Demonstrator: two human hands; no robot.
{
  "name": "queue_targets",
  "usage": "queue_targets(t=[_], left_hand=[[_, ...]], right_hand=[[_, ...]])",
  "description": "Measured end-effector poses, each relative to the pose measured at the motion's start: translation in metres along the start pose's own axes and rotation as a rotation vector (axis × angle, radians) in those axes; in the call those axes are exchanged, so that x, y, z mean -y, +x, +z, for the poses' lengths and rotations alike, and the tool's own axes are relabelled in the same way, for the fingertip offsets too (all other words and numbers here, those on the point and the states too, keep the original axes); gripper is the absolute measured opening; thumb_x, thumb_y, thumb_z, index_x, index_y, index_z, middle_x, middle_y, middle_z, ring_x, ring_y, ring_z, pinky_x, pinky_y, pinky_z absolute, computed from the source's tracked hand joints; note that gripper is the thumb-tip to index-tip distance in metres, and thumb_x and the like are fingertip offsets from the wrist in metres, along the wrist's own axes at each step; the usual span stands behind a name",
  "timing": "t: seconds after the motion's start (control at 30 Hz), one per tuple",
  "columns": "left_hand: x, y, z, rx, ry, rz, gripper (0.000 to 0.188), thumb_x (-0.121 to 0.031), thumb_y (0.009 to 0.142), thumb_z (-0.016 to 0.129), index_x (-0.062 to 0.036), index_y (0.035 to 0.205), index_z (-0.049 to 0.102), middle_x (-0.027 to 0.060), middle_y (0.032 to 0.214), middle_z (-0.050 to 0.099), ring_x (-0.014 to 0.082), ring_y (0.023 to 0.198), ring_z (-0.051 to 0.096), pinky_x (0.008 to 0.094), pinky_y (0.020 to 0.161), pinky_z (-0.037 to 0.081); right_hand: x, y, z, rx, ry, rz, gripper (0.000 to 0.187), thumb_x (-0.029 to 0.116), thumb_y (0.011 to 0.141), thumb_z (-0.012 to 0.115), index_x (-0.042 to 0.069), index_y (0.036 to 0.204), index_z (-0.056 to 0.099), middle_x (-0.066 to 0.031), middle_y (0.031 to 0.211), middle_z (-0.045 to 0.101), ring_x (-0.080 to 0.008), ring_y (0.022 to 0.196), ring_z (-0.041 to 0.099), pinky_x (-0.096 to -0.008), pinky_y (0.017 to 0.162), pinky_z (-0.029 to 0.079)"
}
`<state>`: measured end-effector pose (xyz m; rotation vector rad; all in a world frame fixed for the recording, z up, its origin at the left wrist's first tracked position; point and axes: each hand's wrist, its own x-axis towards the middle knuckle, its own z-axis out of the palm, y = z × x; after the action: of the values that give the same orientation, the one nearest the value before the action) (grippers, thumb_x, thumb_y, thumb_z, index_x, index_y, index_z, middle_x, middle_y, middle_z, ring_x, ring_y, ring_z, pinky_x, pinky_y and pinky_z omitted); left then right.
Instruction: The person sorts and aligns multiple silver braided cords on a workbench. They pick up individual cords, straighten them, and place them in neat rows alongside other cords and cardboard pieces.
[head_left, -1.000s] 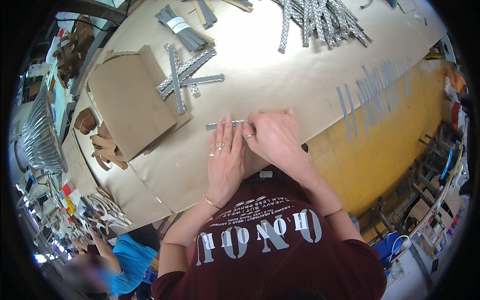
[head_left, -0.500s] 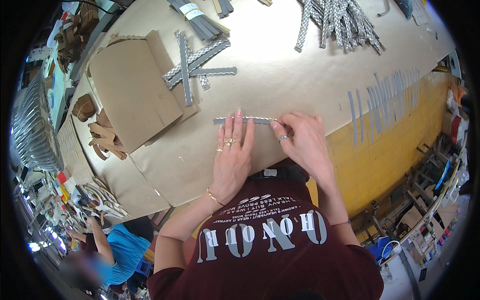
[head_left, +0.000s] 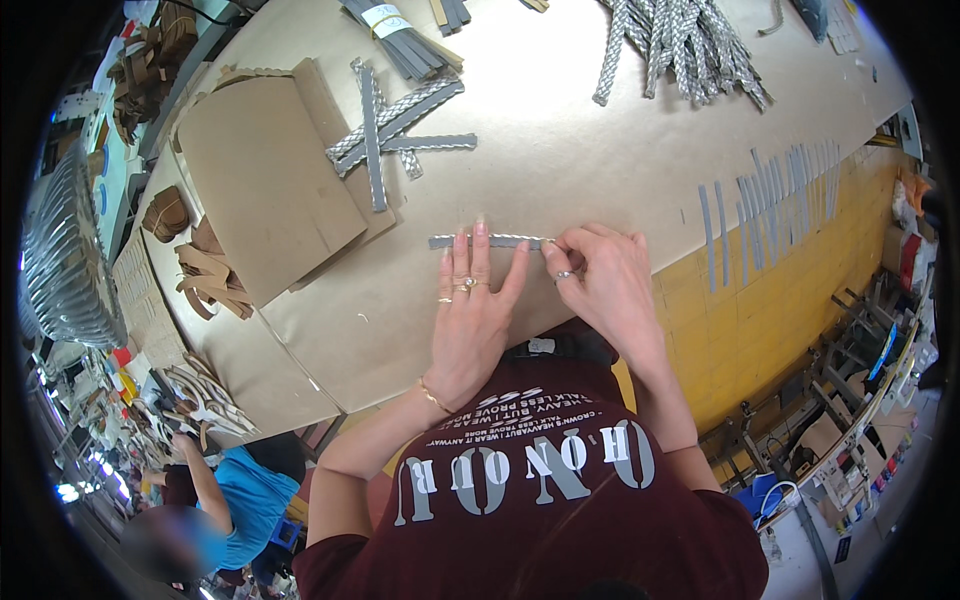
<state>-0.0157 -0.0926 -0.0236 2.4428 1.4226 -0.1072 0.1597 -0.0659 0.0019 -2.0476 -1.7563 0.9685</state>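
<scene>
A narrow grey strip [head_left: 507,242] with a silvery braided edge lies crosswise on the table before me. My left hand [head_left: 468,325] rests over it, fingers stretched and spread, the fingertips pressing the strip flat. At the strip's right end my right hand [head_left: 610,285] has thumb and forefinger pinched on it, hiding that tip. Beyond my hands, several similar grey strips with braided material [head_left: 405,120] lie crossed in a loose heap.
Brown cardboard pieces [head_left: 265,180] lie at left, beside brown strips [head_left: 212,285]. A banded grey bundle [head_left: 410,50] and silver braids [head_left: 680,50] lie at the far side. Thin grey strips [head_left: 755,215] hang over the right edge. A co-worker in blue [head_left: 255,495] is lower left.
My left hand has shifted slightly right, and its forefinger has spread toward my right hand along the strip. The right hand keeps its pinch in nearly the same place.
</scene>
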Motion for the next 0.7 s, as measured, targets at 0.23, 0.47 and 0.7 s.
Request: queue_targets(t=[0.23,0.47,0.7], left_hand=[[-0.008,0.004,0.001,-0.017,0.037,-0.001,0.067,-0.004,0.087,0.053,-0.0239,0.149,0.038,0.0366,0.150,0.026,0.0505,0.139,0.031,0.0531,0.116,0.026],[-0.007,0.004,0.002,-0.020,0.038,0.012,0.069,-0.002,0.086,0.053,-0.0224,0.150,0.037,0.0378,0.150,0.025,0.0509,0.139,0.031,0.0536,0.116,0.025],[-0.007,0.003,0.003,-0.033,-0.024,0.001,0.072,0.003,0.083,0.052,-0.0222,0.149,0.038,0.0377,0.151,0.023,0.0514,0.140,0.028,0.0542,0.116,0.024]], right_hand=[[-0.005,-0.005,-0.003,-0.045,0.063,0.068,0.021,0.020,0.087,0.070,0.002,0.077,0.067,-0.0087,0.067,0.063,-0.0232,0.061,0.060,-0.0364,0.063,0.042],[-0.009,-0.010,-0.009,-0.053,0.175,0.113,0.019,0.016,0.087,0.071,-0.002,0.082,0.066,-0.0110,0.064,0.062,-0.0196,0.055,0.057,-0.0329,0.055,0.046],[-0.007,-0.010,-0.008,-0.058,0.147,0.149,0.021,0.019,0.088,0.071,-0.001,0.083,0.067,-0.0084,0.062,0.061,-0.0181,0.055,0.056,-0.0309,0.056,0.046]])
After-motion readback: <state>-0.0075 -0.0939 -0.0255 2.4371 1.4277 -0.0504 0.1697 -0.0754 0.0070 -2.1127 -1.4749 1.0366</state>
